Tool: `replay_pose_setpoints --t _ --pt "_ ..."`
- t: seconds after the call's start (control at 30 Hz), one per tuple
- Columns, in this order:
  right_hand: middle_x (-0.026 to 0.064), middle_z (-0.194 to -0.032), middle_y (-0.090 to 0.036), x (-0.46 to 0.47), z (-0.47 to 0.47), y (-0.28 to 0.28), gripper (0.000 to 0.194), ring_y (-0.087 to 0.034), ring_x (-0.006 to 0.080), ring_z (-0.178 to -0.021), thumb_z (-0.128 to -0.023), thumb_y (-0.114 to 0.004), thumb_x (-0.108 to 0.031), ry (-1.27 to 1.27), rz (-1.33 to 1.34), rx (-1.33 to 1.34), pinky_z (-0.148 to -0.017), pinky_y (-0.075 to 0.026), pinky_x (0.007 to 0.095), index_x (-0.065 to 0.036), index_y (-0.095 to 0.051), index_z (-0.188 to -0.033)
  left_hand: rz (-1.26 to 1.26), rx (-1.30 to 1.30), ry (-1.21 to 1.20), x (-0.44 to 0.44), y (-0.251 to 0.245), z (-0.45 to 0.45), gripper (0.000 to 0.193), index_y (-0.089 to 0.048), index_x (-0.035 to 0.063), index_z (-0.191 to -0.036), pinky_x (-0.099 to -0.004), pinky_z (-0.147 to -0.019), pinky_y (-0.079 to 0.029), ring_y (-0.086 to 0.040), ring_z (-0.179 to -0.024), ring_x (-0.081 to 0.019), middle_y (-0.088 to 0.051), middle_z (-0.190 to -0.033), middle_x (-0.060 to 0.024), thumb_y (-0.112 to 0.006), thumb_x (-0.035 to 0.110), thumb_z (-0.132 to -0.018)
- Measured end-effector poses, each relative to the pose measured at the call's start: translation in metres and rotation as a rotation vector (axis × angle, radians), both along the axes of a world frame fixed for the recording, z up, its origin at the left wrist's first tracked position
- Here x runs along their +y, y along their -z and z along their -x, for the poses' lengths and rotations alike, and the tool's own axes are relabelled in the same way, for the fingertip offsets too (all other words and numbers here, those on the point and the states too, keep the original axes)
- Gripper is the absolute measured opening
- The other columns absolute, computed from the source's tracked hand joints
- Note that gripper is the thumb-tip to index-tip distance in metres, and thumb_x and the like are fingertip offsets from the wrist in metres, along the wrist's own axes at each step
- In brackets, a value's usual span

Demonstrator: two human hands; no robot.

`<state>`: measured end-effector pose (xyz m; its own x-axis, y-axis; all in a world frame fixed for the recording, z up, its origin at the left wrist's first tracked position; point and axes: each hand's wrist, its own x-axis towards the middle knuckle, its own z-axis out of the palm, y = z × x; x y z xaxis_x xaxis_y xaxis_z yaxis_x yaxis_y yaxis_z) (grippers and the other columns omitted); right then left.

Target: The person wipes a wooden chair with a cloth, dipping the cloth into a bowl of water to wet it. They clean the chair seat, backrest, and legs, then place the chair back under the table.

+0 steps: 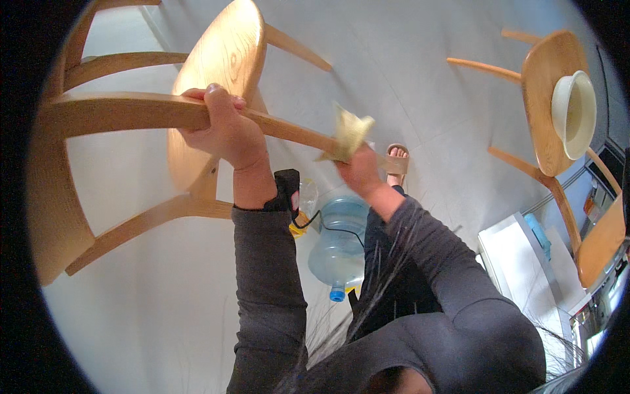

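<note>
My left hand (231,125) grips a curved leg of a wooden chair (128,114), thumb on top. The chair is tipped, its broad board at the far left edge of the view. Farther along the same leg, near its thin end, my right hand (362,170) holds a pale yellow cloth (352,130) against the wood; hand and cloth are slightly blurred. Behind my left hand is a rounded wooden chair seat (226,54). A dark strapped device with a black cable sits at my left wrist.
A large blue water bottle (339,246) lies on the floor by my leg, near a clear plastic container (308,194). At the right, a white basin (573,115) sits on another wooden chair (536,108). White boxes (517,266) stand below it.
</note>
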<state>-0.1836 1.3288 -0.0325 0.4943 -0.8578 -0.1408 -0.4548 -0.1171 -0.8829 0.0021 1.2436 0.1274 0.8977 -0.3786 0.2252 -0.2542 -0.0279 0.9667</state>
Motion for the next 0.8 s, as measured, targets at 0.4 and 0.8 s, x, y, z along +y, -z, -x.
replay_pose_setpoints --t 0.4,0.8 --pt "0.0164 -0.093 -0.069 -0.022 0.009 -0.006 0.033 -0.067 0.0367 -0.087 -0.080 -0.075 -0.023 -0.158 -0.074 0.205 -0.072 -0.054 0.0447 -0.008 -0.065 -0.107 0.001 0.015 0.093 0.009 0.018 -0.007 0.015 -0.046 0.0056 -0.091 -0.0234 -0.053 -0.047 -0.052 -0.056 -0.0099 -0.051 -0.074 -0.0025 -0.060 0.001 -0.085" --pt "0.0164 -0.117 -0.064 -0.093 0.023 -0.162 0.032 -0.057 0.0345 -0.115 -0.084 -0.057 0.003 -0.060 -0.076 -0.171 -0.100 -0.042 0.0407 -0.002 -0.065 -0.114 -0.283 0.081 0.132 -0.002 -0.017 -0.001 0.035 -0.039 0.0048 -0.099 -0.0408 -0.061 -0.050 -0.062 -0.068 -0.0310 -0.057 -0.075 -0.0166 -0.068 0.011 -0.081"
